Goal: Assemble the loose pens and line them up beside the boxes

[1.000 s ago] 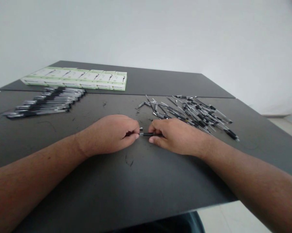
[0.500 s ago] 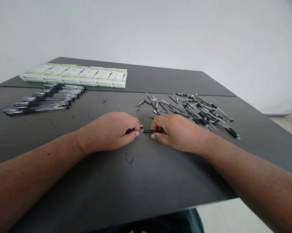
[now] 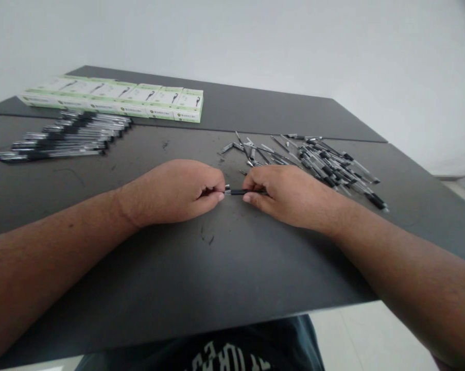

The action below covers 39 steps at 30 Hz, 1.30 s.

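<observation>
Above the middle of the dark table, a pen lies level between my two hands, its black grip showing. My right hand is closed round the pen, thumb below and fingers above. My left hand pinches the pen's other end, where a clear cap with a shiny clip end pokes out past the thumb. Most of the cap is hidden inside the left fingers. Just beyond the right hand lies a loose pile of pens and barrels, with caps and thin refills at its left side.
Capped pens lie in a slanted row at the left. Behind them a line of white and green boxes stands on the farther grey table panel. The near table edge runs just before my lap.
The view has tipped down a little, so everything sits higher in the picture. Both hands keep their grip on the pen and cap, with little visible movement between them.
</observation>
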{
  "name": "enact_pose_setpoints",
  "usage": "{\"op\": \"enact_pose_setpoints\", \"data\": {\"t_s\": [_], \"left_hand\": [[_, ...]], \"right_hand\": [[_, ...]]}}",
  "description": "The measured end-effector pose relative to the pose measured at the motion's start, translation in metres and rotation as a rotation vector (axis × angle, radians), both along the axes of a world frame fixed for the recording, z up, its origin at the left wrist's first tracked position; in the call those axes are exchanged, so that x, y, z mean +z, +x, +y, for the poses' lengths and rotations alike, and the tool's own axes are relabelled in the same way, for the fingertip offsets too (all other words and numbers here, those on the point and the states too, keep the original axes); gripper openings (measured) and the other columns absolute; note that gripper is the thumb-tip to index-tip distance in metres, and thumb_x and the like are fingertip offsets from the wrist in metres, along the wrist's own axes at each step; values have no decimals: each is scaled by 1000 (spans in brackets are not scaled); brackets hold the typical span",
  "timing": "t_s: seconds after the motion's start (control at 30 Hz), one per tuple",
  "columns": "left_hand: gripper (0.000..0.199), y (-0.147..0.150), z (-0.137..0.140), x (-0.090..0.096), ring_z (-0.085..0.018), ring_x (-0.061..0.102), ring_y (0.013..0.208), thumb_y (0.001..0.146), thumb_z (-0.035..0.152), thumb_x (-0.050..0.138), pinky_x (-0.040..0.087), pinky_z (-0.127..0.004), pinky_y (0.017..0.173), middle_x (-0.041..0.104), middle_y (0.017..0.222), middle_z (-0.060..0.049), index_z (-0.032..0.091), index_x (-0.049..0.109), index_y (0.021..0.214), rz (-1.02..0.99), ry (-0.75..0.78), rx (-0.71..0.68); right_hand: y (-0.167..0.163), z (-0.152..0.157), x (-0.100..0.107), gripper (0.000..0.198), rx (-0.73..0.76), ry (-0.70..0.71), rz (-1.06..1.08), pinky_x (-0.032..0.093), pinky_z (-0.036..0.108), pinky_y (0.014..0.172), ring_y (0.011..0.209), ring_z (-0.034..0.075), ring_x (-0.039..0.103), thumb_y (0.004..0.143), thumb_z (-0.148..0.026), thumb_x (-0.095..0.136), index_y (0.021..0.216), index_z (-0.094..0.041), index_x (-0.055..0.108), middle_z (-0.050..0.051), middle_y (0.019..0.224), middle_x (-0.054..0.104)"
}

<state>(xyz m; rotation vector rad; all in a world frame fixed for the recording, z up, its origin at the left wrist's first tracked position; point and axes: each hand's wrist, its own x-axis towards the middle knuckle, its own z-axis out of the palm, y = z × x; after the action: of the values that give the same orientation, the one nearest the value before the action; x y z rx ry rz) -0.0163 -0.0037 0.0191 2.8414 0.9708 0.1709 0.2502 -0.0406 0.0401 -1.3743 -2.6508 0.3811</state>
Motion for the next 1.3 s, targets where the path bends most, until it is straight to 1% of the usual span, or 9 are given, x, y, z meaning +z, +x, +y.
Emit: {"op": "enact_pose_setpoints", "data": {"t_s": [0.13, 0.3, 0.37, 0.5, 0.67, 0.83, 0.97, 1.13, 1.3], "left_hand": [[27, 1, 0, 0, -26, 72, 85, 105, 37, 54, 46, -38, 77, 82, 91, -6, 25, 77, 96, 10, 4, 7], [27, 0, 0, -1, -26, 71, 83, 104, 38, 54, 46, -37, 76, 81, 90, -6, 25, 76, 95, 7, 6, 9], [27, 0, 0, -1, -26, 71, 84, 104, 38, 55, 47, -37, 78, 80, 90, -6, 25, 76, 96, 6, 4, 9], [27, 0, 0, -1, -26, 73, 86, 104, 38, 55, 48, -38, 80, 81, 91, -6, 25, 78, 96, -1, 1, 10], [28, 0, -1, 1, -25, 71, 83, 104, 38, 55, 47, -37, 77, 80, 89, -6, 25, 77, 94, 10, 8, 14], [27, 0, -1, 1, -26, 71, 83, 104, 37, 55, 46, -37, 77, 80, 88, -6, 25, 77, 94, 5, -4, 4], [27, -1, 0, -1, -25, 72, 82, 104, 37, 56, 46, -37, 76, 80, 88, -6, 25, 77, 94, -3, 12, -5], [28, -1, 0, -1, -24, 73, 83, 104, 38, 55, 46, -36, 76, 82, 90, -5, 25, 78, 97, 4, 12, -1], [27, -1, 0, -1, -25, 72, 83, 104, 37, 56, 47, -37, 78, 81, 89, -5, 25, 78, 96, -3, 5, -3]], "right_hand": [[0, 0, -1, 28, 50, 10, -36, 48, 36, 89, 103, 26, 76, 116, -32, 58, 115, -20, 83, 10, 112, 86], [0, -1, 1, 16, -26, -4, 23, 46, 33, 81, 93, 23, 74, 105, -33, 77, 117, -23, 81, 4, 105, 86], [0, -1, 1, 14, -20, 2, -10, 45, 34, 80, 90, 23, 73, 107, -33, 74, 111, -23, 81, 5, 103, 85], [1, 0, 0, 27, 40, 2, -30, 47, 36, 85, 98, 25, 75, 116, -35, 60, 114, -21, 83, 9, 110, 87], [1, 0, 0, 16, -5, -11, 17, 45, 33, 80, 92, 23, 74, 108, -34, 73, 116, -22, 81, 5, 105, 86], [0, -1, 0, 28, 36, -6, -39, 45, 35, 83, 96, 25, 75, 116, -36, 59, 113, -21, 83, 9, 106, 86], [1, 0, -2, 21, -6, -20, 30, 46, 33, 80, 93, 23, 75, 109, -36, 72, 123, -23, 82, 5, 106, 87], [1, 0, -1, 29, 48, 0, -61, 45, 35, 82, 94, 24, 74, 117, -35, 58, 111, -21, 83, 9, 104, 86], [1, 0, -1, 23, 0, -26, 43, 46, 33, 81, 93, 23, 75, 111, -36, 69, 124, -22, 81, 6, 106, 87]]}}
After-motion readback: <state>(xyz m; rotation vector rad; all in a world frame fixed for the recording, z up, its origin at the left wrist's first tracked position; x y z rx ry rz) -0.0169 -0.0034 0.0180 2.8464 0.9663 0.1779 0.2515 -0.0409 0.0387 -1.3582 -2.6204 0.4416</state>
